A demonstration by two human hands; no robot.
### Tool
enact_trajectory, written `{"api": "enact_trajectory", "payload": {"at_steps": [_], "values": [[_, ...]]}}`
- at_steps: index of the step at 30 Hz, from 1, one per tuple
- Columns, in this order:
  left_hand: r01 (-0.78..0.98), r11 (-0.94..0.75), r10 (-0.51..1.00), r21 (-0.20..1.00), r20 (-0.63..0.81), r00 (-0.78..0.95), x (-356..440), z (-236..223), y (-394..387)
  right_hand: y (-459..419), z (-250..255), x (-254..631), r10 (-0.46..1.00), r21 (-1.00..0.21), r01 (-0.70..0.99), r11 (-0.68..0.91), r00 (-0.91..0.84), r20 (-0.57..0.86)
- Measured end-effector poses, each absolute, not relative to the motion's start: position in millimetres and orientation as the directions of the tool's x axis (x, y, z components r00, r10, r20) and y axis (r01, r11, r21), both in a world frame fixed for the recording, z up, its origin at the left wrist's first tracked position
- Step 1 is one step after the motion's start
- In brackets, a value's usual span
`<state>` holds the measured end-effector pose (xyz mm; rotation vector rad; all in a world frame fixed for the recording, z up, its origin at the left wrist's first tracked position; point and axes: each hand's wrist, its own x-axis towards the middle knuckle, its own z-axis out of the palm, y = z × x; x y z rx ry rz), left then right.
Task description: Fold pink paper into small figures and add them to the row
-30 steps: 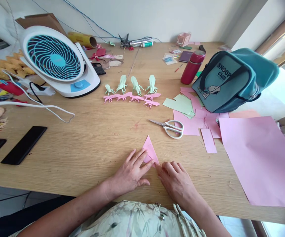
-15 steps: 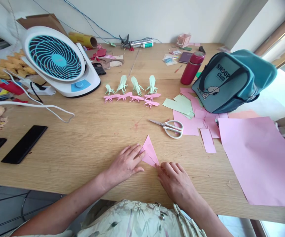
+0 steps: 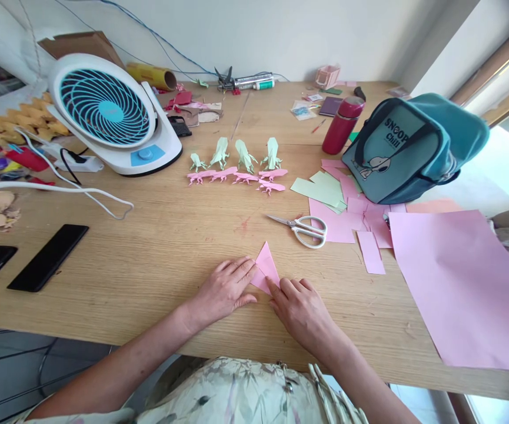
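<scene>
A small pink paper (image 3: 266, 263), folded to a pointed triangle, lies flat on the wooden table in front of me. My left hand (image 3: 224, 288) rests with its fingers stretched out, their tips on the paper's left side. My right hand (image 3: 302, 309) presses an index fingertip on the paper near its middle fold, with the other fingers curled in. It covers the paper's right corner. Beyond the paper lie white-handled scissors (image 3: 309, 231), apart from both hands. Farther back stand pink folded paper figures (image 3: 245, 176) and pale green ones (image 3: 244, 153).
A large pink sheet (image 3: 461, 288), pink scraps (image 3: 371, 252) and green scraps (image 3: 318, 191) lie at the right. Behind them are a teal bag (image 3: 413, 153) and a red bottle (image 3: 343, 126). On the left stand a fan (image 3: 110, 112), a cable (image 3: 82, 189) and a black phone (image 3: 49, 257).
My right index fingertip has moved from the paper's lower right corner up and left to its middle fold. My left hand has stayed almost still. The camera view has shifted slightly.
</scene>
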<state>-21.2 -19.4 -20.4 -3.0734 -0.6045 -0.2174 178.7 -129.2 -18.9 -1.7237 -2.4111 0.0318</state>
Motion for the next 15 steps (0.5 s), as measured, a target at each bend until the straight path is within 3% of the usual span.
{"api": "enact_trajectory", "payload": {"at_steps": [15], "values": [[0.445,-0.894,0.447,0.05,0.058,0.893,-17,-22,-22,-170,-15,188,0.944,-0.181,0.931,0.316,-0.29,0.16]]}}
